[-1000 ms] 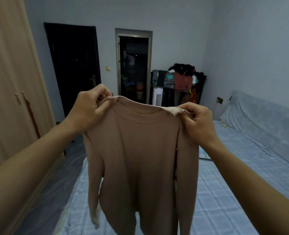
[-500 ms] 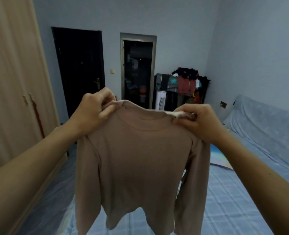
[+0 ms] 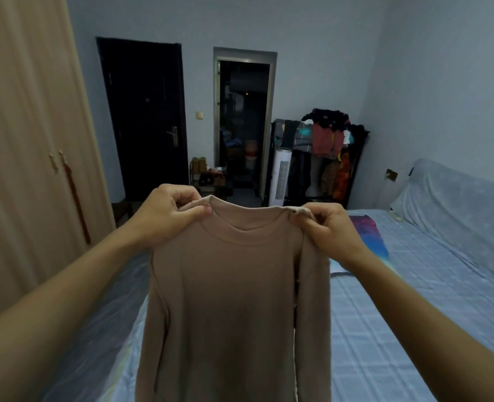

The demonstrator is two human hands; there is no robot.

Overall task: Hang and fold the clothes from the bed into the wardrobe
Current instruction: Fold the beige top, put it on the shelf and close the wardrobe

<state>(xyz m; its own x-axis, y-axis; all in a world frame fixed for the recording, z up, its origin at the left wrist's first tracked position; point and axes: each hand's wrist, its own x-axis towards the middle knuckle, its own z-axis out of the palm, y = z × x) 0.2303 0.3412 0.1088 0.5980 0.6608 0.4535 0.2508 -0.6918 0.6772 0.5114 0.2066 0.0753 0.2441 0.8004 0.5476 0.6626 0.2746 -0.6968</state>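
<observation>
The brown long-sleeved top (image 3: pixel 228 300) is held up over the bed (image 3: pixel 384 329), pinched at one shoulder by the left hand (image 3: pixel 167 214) and at the other by the right hand (image 3: pixel 331 230), probably so that it hangs flat for folding. Its long axis runs vertically, neckline uppermost, sleeves drooping.

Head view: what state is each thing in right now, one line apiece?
brown top, unfolded, hanging from both hands over the bed.
left hand, pinching the top's shoulder.
right hand, pinching the other shoulder.
wardrobe, doors closed.
black door, closed.
clothes rack, loaded with garments.
</observation>
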